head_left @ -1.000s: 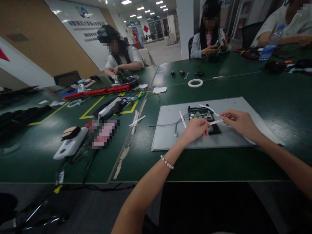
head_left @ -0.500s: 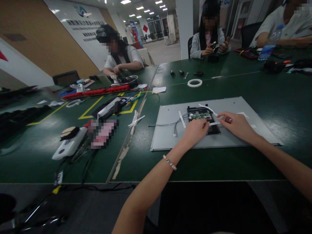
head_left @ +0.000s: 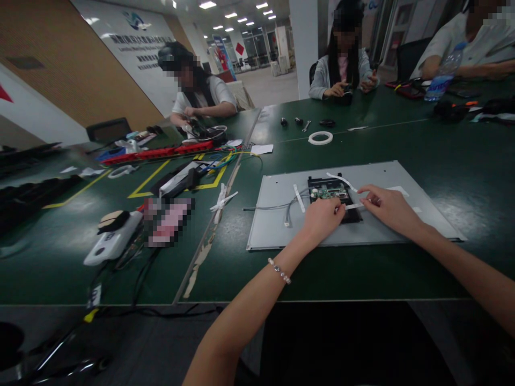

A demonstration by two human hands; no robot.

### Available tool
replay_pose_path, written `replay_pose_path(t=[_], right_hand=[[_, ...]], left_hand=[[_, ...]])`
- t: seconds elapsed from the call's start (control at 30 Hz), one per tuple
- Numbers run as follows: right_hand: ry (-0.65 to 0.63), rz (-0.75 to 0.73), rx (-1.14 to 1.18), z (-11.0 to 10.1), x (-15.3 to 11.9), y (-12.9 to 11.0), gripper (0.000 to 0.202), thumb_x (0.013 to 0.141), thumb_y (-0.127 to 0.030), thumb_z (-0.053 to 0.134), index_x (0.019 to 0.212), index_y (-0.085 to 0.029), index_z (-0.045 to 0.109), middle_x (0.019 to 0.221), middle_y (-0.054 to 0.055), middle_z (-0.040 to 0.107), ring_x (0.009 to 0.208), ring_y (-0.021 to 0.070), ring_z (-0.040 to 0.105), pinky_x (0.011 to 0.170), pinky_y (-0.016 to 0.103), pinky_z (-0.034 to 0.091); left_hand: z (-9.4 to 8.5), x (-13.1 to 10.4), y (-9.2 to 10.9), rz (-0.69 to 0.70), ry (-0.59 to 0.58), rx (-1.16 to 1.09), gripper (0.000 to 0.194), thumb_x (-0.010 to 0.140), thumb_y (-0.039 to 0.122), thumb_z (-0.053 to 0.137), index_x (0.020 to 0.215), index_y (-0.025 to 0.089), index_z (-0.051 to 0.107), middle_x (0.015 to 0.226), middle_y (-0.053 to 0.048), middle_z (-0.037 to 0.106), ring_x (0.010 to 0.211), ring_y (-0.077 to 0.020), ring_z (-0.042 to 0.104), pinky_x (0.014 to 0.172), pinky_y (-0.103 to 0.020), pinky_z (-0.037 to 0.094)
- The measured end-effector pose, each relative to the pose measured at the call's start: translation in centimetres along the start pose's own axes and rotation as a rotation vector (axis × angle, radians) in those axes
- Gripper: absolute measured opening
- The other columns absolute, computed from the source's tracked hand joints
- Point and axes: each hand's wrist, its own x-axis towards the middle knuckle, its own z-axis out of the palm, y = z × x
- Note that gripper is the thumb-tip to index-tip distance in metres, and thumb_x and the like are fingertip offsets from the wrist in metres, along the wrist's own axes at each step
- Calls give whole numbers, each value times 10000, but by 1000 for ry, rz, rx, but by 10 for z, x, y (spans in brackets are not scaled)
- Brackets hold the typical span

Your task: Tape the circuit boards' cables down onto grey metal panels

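A grey flat panel (head_left: 281, 230) lies on the green table, with a black bracket and green circuit board (head_left: 330, 192) on its middle. My left hand (head_left: 325, 219) is closed at the front of the board, its fingertips on one end of a short white strip (head_left: 353, 206). The strip's other end is pinched in my right hand (head_left: 388, 208), over the panel right of the board. Behind my right hand a longer white strip (head_left: 340, 179) curves over the bracket. Another white strip (head_left: 299, 198) is on the panel at the left, beside grey cables (head_left: 273, 207).
A roll of white tape (head_left: 320, 138) and a small wrench (head_left: 307, 126) lie behind the panel. White tape scraps (head_left: 222, 198) and a white power bank-like device (head_left: 110, 244) are to the left. Three people sit across the table (head_left: 362, 300).
My hands have hardly moved and keep the short strip between them. Across the table, the person in the grey jacket has lowered the small object held. The view has shifted slightly.
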Motion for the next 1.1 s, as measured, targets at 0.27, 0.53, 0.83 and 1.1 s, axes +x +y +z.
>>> replay_pose_path(t=[0.27,0.53,0.83,1.1], right_hand=[[3,-38,-73,7,0,-1,248,878,-359,515,1052,-206,602,765,3,623,658,139,562,638,260,385],[-12,-26,-251,13,-2,-6,233,885,-346,482,1050,-224,591,888,18,654,740,170,596,596,265,357],[-55,76,-432,9,-1,-14,310,878,-414,448,1074,-227,599,840,48,662,718,204,604,532,265,274],[-104,106,-430,4,-1,-6,391,879,-514,437,1107,-229,575,794,48,650,654,189,575,517,246,238]], left_hand=[[-1,-2,2,-1,-57,54,355,916,347,408,805,150,682,732,-84,672,702,-203,627,619,-290,427],[2,0,2,-33,-49,82,333,890,383,458,789,158,682,719,-86,668,720,-219,636,630,-307,455],[-8,-1,-1,-25,-86,129,345,871,432,494,848,144,683,737,-98,665,736,-231,640,646,-314,470],[-19,-2,-7,-18,-135,221,353,886,422,469,857,136,673,780,-109,669,787,-237,646,668,-306,479]])
